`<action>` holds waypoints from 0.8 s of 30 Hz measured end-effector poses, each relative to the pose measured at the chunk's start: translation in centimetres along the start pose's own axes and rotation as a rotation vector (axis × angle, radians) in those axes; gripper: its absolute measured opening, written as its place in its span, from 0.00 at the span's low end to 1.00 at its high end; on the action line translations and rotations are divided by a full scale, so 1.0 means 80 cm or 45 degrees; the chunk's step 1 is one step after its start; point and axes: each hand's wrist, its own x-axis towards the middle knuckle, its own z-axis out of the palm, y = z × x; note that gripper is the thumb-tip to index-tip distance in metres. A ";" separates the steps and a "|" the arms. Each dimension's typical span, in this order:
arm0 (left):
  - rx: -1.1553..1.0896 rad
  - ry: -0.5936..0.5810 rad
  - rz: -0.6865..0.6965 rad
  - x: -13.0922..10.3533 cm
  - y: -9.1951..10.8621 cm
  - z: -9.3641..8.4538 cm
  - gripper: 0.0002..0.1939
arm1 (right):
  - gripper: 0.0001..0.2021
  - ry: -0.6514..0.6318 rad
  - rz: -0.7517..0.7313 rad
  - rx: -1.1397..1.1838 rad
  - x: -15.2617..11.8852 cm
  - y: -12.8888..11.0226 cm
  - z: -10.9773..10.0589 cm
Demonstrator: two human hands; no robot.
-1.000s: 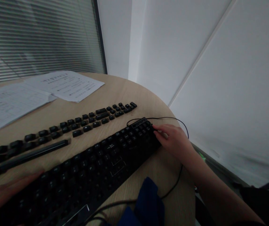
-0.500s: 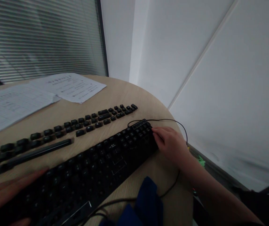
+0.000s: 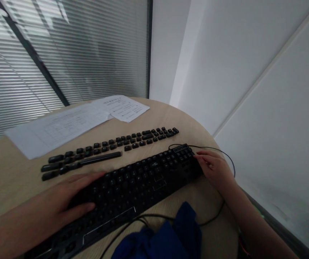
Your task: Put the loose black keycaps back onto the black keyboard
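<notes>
A black keyboard [image 3: 143,180] lies slantwise on the round wooden table, with keys in its upper rows and bare sockets along its lower part. My left hand [image 3: 65,198] rests over its left end, fingers apart, thumb on the keys and the other fingers at the back edge. At the right end, my right hand [image 3: 212,165] has thumb and fingertips closed at the keyboard's corner; whether anything small is between them is hidden. Loose black keycaps [image 3: 112,142] stand in rows behind the keyboard, with a long spacebar [image 3: 100,158] in front of them.
Printed papers [image 3: 70,124] lie at the back left of the table [image 3: 168,115]. A blue cloth [image 3: 168,237] sits at the front edge beside a black cable [image 3: 160,216]. Walls and a window with blinds [image 3: 108,50] stand behind.
The view has swung left, so the keyboard and keycaps appear further right and more of my left hand and arm shows. My right hand remains at the keyboard's right corner.
</notes>
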 end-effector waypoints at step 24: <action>0.257 0.316 -0.486 0.009 0.014 -0.104 0.16 | 0.20 -0.110 0.058 -0.125 -0.005 0.066 0.019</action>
